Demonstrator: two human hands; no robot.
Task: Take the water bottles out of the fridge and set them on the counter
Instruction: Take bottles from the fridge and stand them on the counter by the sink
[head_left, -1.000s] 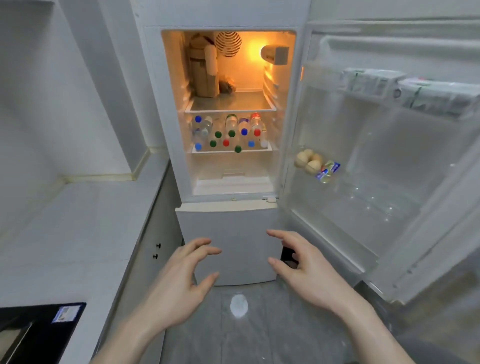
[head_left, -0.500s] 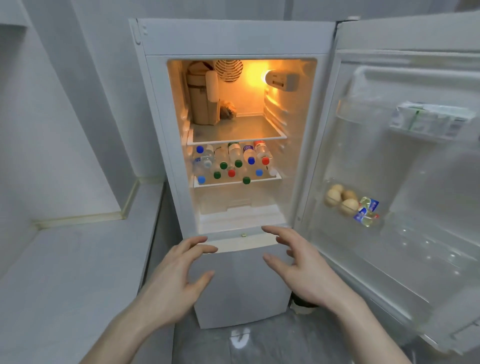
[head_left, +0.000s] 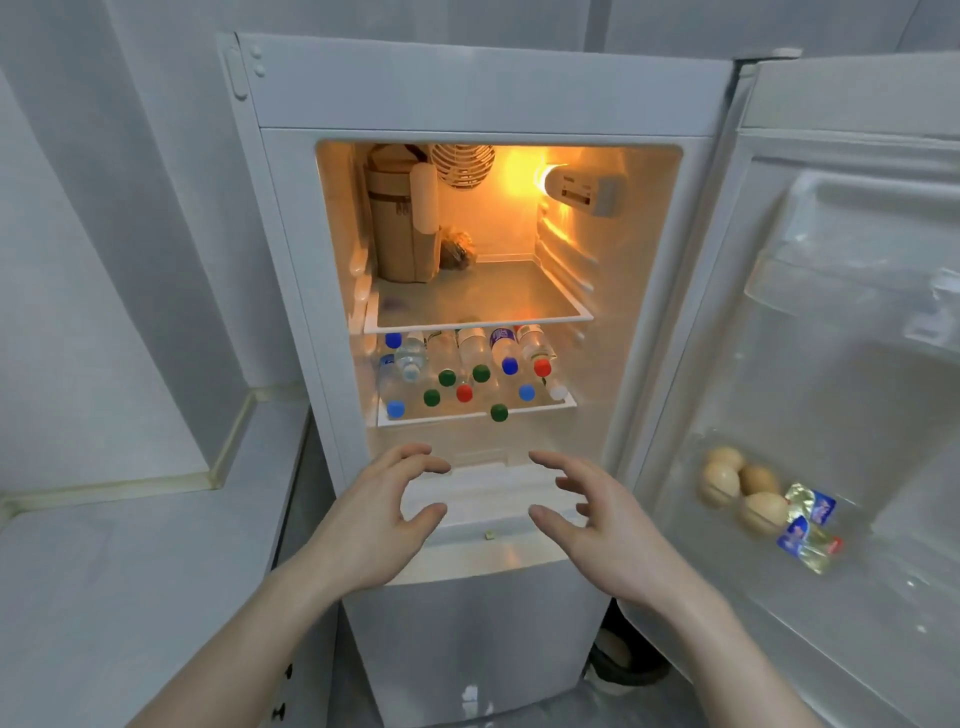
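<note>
- White fridge (head_left: 488, 88) stands with its upper door (head_left: 852, 364) swung open to the right, interior lit orange.
- Water bottles (head_left: 467, 371) lie on their sides on the fridge's lower shelf (head_left: 475, 415), caps of blue, green, red and white facing outward.
- Left hand (head_left: 374, 525) and right hand (head_left: 608, 530) hover below that shelf, fingers spread and curled, holding nothing.
- Grey tabletop (head_left: 130, 582) lies left of the fridge.
- Eggs (head_left: 740, 488) sit in the door's rack.
</note>
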